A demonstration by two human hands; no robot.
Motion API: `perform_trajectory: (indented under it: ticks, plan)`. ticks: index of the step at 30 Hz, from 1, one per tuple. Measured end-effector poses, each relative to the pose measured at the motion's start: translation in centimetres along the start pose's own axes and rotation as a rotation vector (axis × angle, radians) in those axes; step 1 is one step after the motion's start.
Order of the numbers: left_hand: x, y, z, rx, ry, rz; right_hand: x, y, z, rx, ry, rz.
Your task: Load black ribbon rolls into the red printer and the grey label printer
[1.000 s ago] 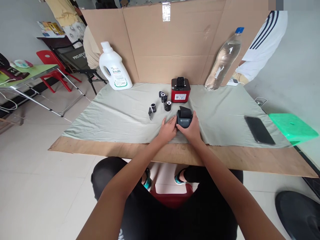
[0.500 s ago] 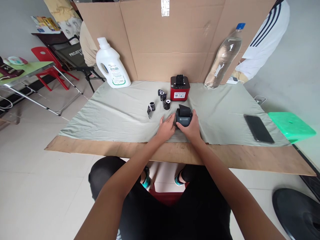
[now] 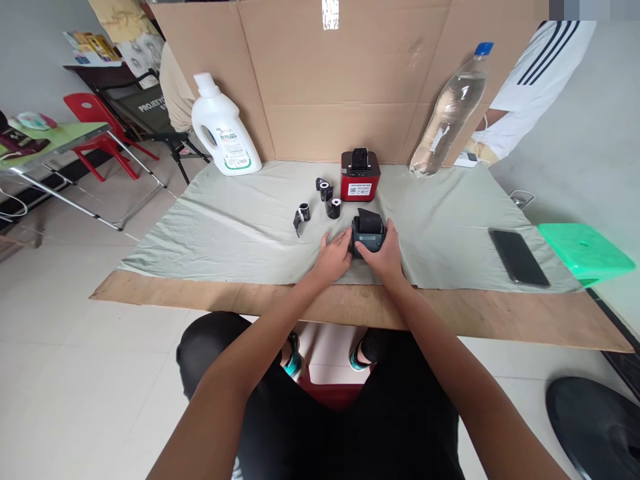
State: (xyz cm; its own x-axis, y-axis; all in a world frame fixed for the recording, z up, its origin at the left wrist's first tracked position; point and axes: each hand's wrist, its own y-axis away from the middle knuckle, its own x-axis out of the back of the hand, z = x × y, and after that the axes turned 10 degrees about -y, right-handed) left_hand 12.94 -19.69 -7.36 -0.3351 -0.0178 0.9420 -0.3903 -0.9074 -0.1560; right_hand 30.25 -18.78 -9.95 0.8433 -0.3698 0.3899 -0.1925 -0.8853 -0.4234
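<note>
Device (image 3: 369,240), dark grey and boxy with rounded corners, resting on the cloth-covered desk (image 3: 435,310) just nearer than the red box (image 3: 360,183) and slightly to its right. Wide black flap or strip along its top, curved; cannot tell whether hinged plastic or film. Right hand (image 3: 389,257): grip closed round the device's right side, thumb across the near face, fingers along the far side wall. Left hand (image 3: 334,259): grip loosely spread, fingertips against the device's left wall, thumb well off it, not wrapped round anything. Judged light, with a stiff shell, perhaps a little slick on smooth faces; best held low by both side walls, clear of the curved top piece, likely the most fragile part. Left of the red box, on its near side: small rolls (image 3: 333,209) of glossy black material with pale cores, some with loose tails curling onto the cloth (image 3: 240,233); probably light, easily rolled or creased. Cloth grey-green, thin, rumpled; bare wood grain along the desk's near edge. Behind the red box, creased brown cardboard (image 3: 345,73). Well left of it, matte white jug (image 3: 227,130); well right, clear ribless bottle (image 3: 453,117), blue-capped; farther right and nearer, flat glossy phone (image 3: 519,257).
</note>
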Motion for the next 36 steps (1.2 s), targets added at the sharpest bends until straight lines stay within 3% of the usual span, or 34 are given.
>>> perform_trajectory:
  ticks: [24,36]
  plan:
    - [0.29,-0.23,0.04,0.059,0.030,-0.054,0.33,-0.42,-0.29,-0.043,-0.034,0.006]
    - [0.48,-0.35,-0.34,0.085,0.228,0.038,0.43,-0.59,-0.50,-0.064,-0.064,0.018]
